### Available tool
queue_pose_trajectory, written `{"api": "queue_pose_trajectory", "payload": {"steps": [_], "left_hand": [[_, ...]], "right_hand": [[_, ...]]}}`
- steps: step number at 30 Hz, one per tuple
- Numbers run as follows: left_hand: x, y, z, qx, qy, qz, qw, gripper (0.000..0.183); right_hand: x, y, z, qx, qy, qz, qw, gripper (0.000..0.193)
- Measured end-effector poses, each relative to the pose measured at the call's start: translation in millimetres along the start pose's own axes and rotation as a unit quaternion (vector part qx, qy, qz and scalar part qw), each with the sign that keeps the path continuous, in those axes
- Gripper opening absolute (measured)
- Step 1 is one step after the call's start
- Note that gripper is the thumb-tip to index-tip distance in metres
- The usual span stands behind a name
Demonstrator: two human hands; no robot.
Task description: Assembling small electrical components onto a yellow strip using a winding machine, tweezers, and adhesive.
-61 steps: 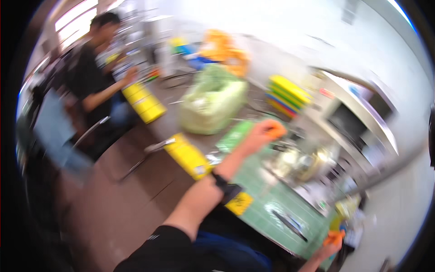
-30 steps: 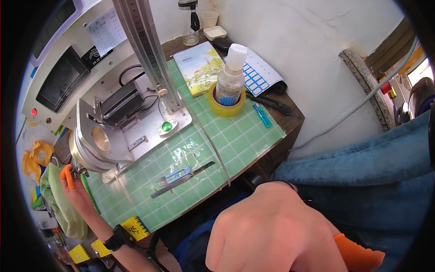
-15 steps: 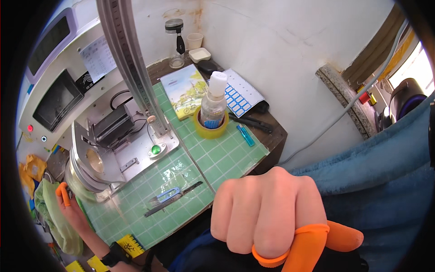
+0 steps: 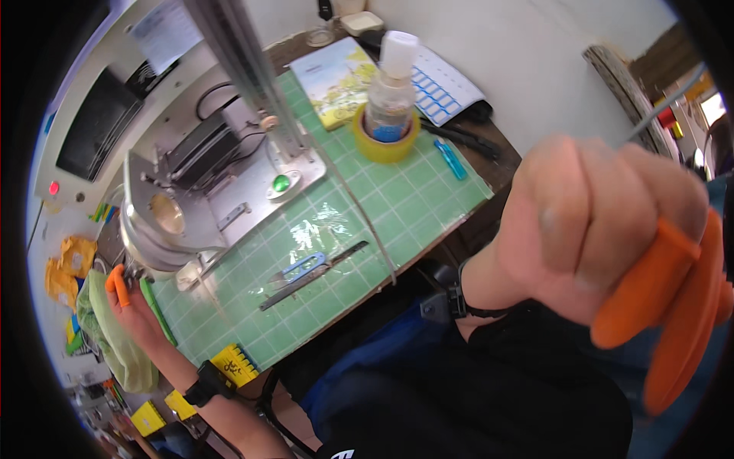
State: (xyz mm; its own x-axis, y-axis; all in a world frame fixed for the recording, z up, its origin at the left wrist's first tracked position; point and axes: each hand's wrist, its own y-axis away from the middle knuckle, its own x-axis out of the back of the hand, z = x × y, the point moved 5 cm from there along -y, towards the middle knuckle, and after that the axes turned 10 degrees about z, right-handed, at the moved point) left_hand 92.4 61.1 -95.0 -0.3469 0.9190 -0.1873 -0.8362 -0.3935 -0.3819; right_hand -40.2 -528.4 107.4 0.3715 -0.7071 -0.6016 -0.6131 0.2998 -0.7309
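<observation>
The right hand (image 4: 596, 222) hung raised at 3 o'clock, fingers clenched, orange cots (image 4: 650, 291) pointing toward 7. The left hand (image 4: 131, 302) reached out between 8 and 9, fingers bent beside the reel (image 4: 147, 251); whether they gripped, I couldn't tell. The reel sat near 9, axis running 2-to-8, outer side facing 8.

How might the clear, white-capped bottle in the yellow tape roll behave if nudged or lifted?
The clear, white-capped bottle would likely resist small nudges at its base, since the translucent yellow tape roll rings it. Being tall and narrow, it could tip if pushed near its top. Its smooth-looking wall may be slippery.
</observation>
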Motion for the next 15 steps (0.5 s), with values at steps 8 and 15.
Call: {"api": "queue_pose_trajectory", "payload": {"steps": [8,15], "left_hand": [[-15,-13,6,0.0,-0.022,0.001,1.0,0.032],[-2,-16,5,0.028,-0.07,0.069,0.995,0.037]], "right_hand": [[49,7,-145,0.212,0.168,0.004,0.963,0.04],[86,74,-249,0.277,0.212,0.073,0.934,0.036]]}}
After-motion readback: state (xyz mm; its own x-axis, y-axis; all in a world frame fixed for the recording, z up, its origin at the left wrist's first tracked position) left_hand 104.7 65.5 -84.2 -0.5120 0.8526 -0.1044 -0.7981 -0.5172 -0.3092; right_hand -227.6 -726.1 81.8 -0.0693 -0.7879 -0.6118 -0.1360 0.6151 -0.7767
